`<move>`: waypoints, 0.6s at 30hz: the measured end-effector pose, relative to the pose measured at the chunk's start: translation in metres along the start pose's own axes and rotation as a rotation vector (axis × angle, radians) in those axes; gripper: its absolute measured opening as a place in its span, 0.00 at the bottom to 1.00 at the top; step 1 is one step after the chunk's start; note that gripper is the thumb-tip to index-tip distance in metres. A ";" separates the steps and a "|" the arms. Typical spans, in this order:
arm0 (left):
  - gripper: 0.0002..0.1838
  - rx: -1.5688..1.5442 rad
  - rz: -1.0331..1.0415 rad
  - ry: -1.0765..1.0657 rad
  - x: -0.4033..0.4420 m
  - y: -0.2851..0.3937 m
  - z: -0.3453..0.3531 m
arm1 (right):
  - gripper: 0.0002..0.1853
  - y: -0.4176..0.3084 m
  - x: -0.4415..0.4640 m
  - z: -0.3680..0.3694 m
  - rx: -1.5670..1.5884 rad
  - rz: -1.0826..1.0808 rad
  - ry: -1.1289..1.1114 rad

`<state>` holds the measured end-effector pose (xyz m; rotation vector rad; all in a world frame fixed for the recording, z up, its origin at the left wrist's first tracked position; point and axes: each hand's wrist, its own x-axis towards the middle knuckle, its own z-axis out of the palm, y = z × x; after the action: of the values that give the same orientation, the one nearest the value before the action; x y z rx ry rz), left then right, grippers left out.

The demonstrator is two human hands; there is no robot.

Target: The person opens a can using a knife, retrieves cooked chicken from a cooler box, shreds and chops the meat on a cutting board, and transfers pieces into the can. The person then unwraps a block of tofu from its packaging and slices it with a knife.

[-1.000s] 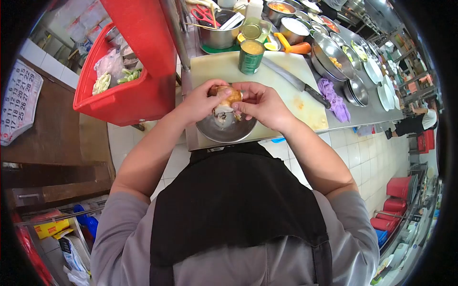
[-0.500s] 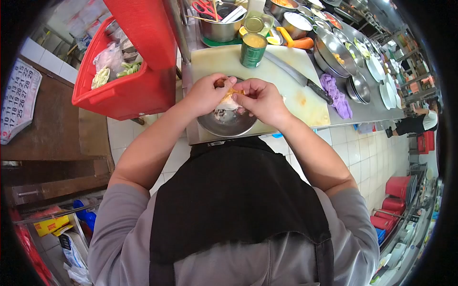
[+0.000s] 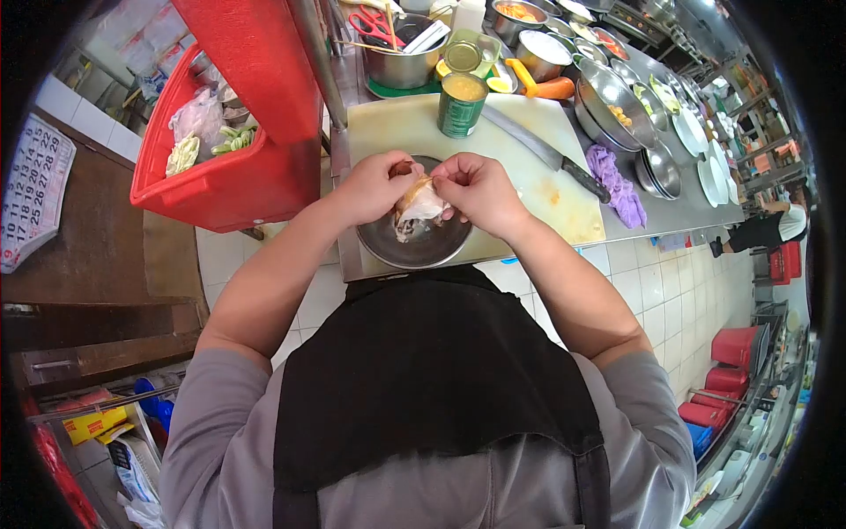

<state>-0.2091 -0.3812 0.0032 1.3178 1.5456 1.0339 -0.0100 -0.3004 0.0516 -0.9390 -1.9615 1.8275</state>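
Over a metal bowl (image 3: 441, 253) near the counter's front edge, both hands grip a piece of cooked chicken (image 3: 420, 206) with brown skin and pale meat. My left hand (image 3: 377, 189) is closed on its left end, where a browned part shows by the thumb. The fingertips of my right hand (image 3: 482, 192) pinch the chicken's upper right side. Small dark and pale bits hang at its lower end, inside the bowl's outline. Behind the hands, a green open can (image 3: 460, 115) with yellowish contents stands on the pale cutting board (image 3: 529, 194).
A large knife (image 3: 551, 157) lies across the board, its black handle toward a purple cloth (image 3: 614, 181). Metal bowls (image 3: 608, 110) and white plates (image 3: 712, 172) line the right side. A red bin (image 3: 220, 189) stands left beside a metal post (image 3: 322, 62). A person (image 3: 780, 225) is far right.
The hands have shifted slightly, and more of the chicken's pale meat shows between them. The bowl appears a little lower and further left in view.
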 end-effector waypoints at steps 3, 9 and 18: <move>0.17 -0.052 -0.214 -0.071 -0.015 0.043 -0.010 | 0.07 -0.006 0.004 -0.004 0.010 0.030 0.003; 0.17 -0.035 -0.102 -0.090 -0.020 0.042 -0.009 | 0.08 -0.018 0.005 -0.009 -0.079 0.024 -0.016; 0.16 -0.058 -0.172 0.004 -0.017 0.024 -0.007 | 0.10 -0.012 0.011 -0.010 -0.087 0.035 -0.027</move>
<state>-0.2069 -0.3955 0.0297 1.1223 1.5902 0.9656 -0.0148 -0.2857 0.0626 -0.9851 -2.0685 1.7948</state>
